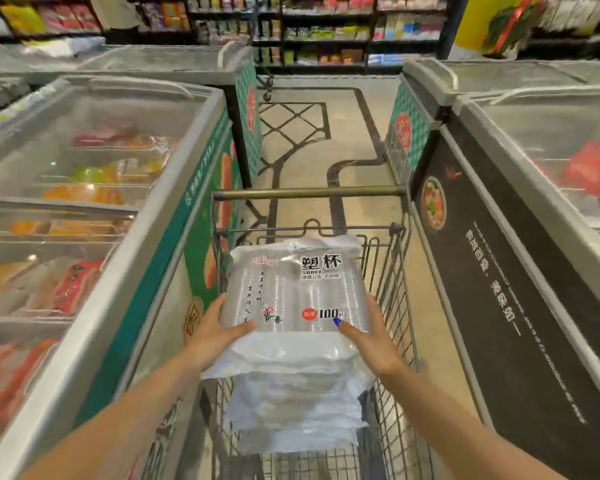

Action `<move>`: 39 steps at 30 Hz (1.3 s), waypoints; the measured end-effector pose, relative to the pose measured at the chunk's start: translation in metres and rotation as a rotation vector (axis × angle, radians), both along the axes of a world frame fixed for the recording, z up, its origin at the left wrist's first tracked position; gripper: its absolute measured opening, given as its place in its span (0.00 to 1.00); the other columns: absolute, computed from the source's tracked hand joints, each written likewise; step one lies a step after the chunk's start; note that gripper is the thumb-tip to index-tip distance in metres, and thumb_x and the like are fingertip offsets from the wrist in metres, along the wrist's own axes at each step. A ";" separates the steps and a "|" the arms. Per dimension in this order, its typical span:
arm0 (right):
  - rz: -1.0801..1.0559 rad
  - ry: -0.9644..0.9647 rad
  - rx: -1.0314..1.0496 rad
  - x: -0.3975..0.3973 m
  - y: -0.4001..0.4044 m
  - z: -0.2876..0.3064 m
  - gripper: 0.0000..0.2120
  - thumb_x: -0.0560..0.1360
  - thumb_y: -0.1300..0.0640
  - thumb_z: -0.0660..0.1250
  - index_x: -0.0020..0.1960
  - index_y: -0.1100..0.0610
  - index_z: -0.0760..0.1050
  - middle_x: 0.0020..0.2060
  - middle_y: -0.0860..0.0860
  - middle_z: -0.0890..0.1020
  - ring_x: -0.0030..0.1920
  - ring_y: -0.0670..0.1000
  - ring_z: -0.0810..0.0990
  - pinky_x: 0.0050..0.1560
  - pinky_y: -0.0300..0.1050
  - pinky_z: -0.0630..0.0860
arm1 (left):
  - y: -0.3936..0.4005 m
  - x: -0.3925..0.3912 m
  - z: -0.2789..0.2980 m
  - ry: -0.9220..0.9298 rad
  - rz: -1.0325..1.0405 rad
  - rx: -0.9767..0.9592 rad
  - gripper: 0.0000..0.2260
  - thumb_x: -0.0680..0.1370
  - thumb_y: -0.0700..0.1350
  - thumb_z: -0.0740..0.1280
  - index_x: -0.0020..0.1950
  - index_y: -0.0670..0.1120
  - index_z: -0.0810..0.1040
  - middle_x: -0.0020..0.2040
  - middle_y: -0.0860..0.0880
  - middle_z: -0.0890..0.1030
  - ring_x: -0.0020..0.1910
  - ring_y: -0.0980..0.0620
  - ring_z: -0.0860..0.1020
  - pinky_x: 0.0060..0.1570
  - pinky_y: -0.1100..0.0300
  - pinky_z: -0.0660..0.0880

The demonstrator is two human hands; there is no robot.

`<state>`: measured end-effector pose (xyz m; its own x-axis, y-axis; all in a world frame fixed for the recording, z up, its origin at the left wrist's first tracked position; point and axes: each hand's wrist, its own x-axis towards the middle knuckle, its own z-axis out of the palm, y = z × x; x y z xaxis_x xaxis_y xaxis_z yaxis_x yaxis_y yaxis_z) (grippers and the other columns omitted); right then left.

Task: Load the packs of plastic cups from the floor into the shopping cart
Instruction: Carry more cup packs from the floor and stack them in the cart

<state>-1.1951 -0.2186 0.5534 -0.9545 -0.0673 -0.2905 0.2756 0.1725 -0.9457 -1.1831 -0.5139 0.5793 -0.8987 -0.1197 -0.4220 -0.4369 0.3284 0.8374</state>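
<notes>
Both hands on the top pack of plastic cups (293,289) now, held over the shopping cart (394,292). Left hand (212,332) clamps the pack's left edge, thumb on top, fingers curled under. Right hand (371,336) takes the right edge, thumb w/ blue nail on the printed face, fingers round the side. So both grips are holding that pack, one per side. Underneath, more packs (293,407) already stacked inside the cart basket, top pack sitting on or just above them – can't tell which. Cart stands in the aisle btw. two chest freezers: green-sided freezer (94,188) on the left, black-sided freezer (520,209) on the right. Patterned floor (343,140) ahead, stocked shelves (326,32) at the back.
</notes>
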 end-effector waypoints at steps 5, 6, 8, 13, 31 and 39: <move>-0.014 -0.081 -0.048 -0.034 0.006 -0.013 0.41 0.71 0.46 0.75 0.77 0.44 0.57 0.69 0.45 0.72 0.66 0.51 0.74 0.66 0.54 0.73 | 0.013 -0.023 -0.015 -0.026 0.057 0.033 0.42 0.71 0.56 0.72 0.79 0.52 0.52 0.75 0.57 0.59 0.73 0.53 0.60 0.72 0.51 0.57; 0.001 -0.098 -0.043 -0.040 0.008 -0.015 0.45 0.67 0.41 0.77 0.77 0.42 0.57 0.69 0.46 0.73 0.66 0.52 0.75 0.66 0.57 0.73 | 0.013 -0.027 -0.019 -0.037 0.061 0.031 0.43 0.71 0.57 0.71 0.79 0.53 0.51 0.77 0.55 0.57 0.75 0.52 0.58 0.72 0.50 0.56; 0.034 -0.104 -0.025 -0.051 0.010 -0.014 0.44 0.64 0.40 0.77 0.74 0.41 0.60 0.66 0.46 0.76 0.63 0.51 0.78 0.64 0.59 0.75 | 0.014 -0.032 -0.023 -0.047 0.073 0.015 0.44 0.71 0.59 0.71 0.79 0.54 0.49 0.79 0.54 0.53 0.77 0.50 0.55 0.73 0.49 0.55; 0.056 -0.086 0.039 -0.061 0.010 -0.010 0.31 0.73 0.50 0.74 0.72 0.43 0.64 0.60 0.44 0.78 0.59 0.49 0.79 0.62 0.54 0.76 | 0.015 -0.039 -0.020 -0.034 0.057 -0.058 0.47 0.68 0.64 0.71 0.79 0.54 0.49 0.78 0.53 0.56 0.76 0.49 0.57 0.72 0.49 0.57; 0.744 0.654 0.726 0.006 -0.106 0.107 0.47 0.66 0.26 0.58 0.79 0.44 0.52 0.79 0.49 0.54 0.78 0.54 0.50 0.77 0.55 0.50 | -0.059 0.140 0.114 0.296 -0.059 -1.126 0.41 0.70 0.74 0.58 0.78 0.57 0.53 0.78 0.50 0.56 0.76 0.45 0.57 0.72 0.46 0.56; 1.174 1.028 0.529 0.194 -0.244 0.163 0.40 0.75 0.37 0.65 0.79 0.44 0.48 0.79 0.45 0.53 0.79 0.50 0.48 0.76 0.47 0.48 | -0.111 0.403 0.147 0.170 0.240 -1.302 0.40 0.69 0.76 0.54 0.73 0.53 0.64 0.71 0.45 0.72 0.68 0.42 0.69 0.65 0.44 0.70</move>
<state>-1.0011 -0.4631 0.7162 -0.2518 -0.9531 0.1680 -0.8971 0.1648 -0.4099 -0.7798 -0.6252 0.7261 -0.8283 -0.5089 0.2345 -0.5184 0.8548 0.0240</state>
